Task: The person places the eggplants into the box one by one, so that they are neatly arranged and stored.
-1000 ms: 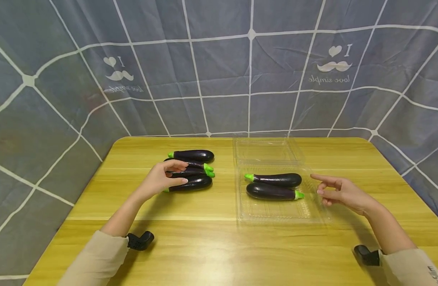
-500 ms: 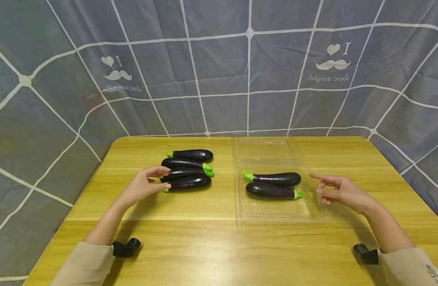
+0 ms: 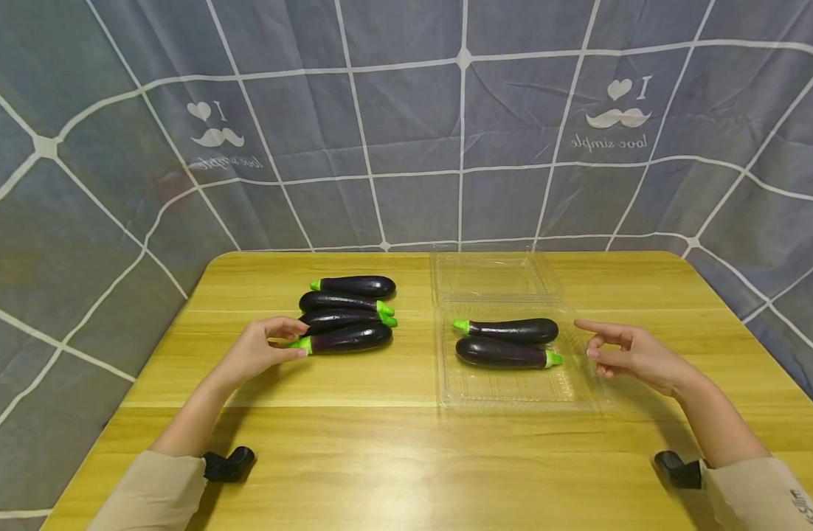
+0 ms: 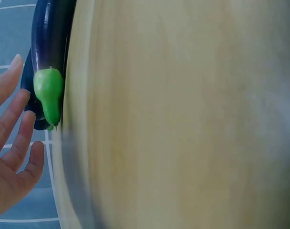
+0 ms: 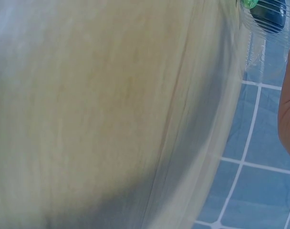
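My left hand point(image 3: 257, 348) hovers at the stem end of the nearest eggplant point(image 3: 353, 338) in a group of several on the left. The fingers are loosely bent, with thumb and fingertips around the green stem in the head view. In the left wrist view those fingers spread beside the green cap point(image 4: 48, 90), apart from it. On the right, an open clear plastic clamshell box point(image 3: 513, 394) holds two eggplants, a far one point(image 3: 513, 331) and a near one point(image 3: 502, 353). My right hand point(image 3: 635, 359) stays at the box's right edge, index finger extended, holding nothing.
The box's lid point(image 3: 496, 280) lies folded back at the rear. One eggplant point(image 3: 360, 285) lies slightly behind the rest of the left group. A grey curtain point(image 3: 413, 147) with white lines surrounds the wooden table point(image 3: 353, 450) at the back and sides.
My left hand has drawn back leftward from over the eggplants to the nearest one's stem end, and that green stem now shows more. My right hand and the eggplants in the box have not moved.
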`<state>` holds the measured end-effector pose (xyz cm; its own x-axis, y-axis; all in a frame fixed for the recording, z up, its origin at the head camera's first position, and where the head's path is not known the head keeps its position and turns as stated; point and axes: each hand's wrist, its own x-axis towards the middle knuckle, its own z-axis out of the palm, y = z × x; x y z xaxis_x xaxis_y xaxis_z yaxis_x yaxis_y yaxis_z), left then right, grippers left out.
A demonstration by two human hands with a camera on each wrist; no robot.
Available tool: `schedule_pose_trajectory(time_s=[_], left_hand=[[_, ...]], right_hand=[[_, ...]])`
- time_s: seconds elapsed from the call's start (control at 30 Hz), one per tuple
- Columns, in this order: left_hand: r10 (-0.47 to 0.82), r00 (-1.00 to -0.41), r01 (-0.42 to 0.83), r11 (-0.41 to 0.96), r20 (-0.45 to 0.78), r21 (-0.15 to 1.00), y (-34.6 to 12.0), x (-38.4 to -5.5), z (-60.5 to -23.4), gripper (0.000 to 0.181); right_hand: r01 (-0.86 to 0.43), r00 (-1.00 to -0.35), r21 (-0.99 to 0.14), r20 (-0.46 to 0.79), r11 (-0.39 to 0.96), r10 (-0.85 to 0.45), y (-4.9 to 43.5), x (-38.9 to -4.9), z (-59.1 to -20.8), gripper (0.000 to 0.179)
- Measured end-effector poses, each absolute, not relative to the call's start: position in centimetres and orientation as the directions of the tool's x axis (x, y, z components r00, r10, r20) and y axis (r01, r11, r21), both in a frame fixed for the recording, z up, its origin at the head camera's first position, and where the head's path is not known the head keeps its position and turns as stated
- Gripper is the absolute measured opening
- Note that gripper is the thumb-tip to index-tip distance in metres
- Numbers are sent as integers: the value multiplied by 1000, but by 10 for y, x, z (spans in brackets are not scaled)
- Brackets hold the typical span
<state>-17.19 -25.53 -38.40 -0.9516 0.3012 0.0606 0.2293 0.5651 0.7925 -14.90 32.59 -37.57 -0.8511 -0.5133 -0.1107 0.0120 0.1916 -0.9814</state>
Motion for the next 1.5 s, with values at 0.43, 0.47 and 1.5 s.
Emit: schedule_pose_trajectory(time_s=[0.43,0.47,1.5], left_hand=[[309,-950,230,580,51,782,-259,-173,-390,35],[309,-950,228,579,48,783,-260,-173,-390,35],[353,-936,219,600,-8,769,-256,-174,-389,28]], right_hand=[[17,-849,-984,-108,179,-517,327,-149,-376,49],[16,-850,-983,-109,181,-516,326,-149,-376,50],[9,-857,-977,-118,214,-502,326,-149,-376,58]])
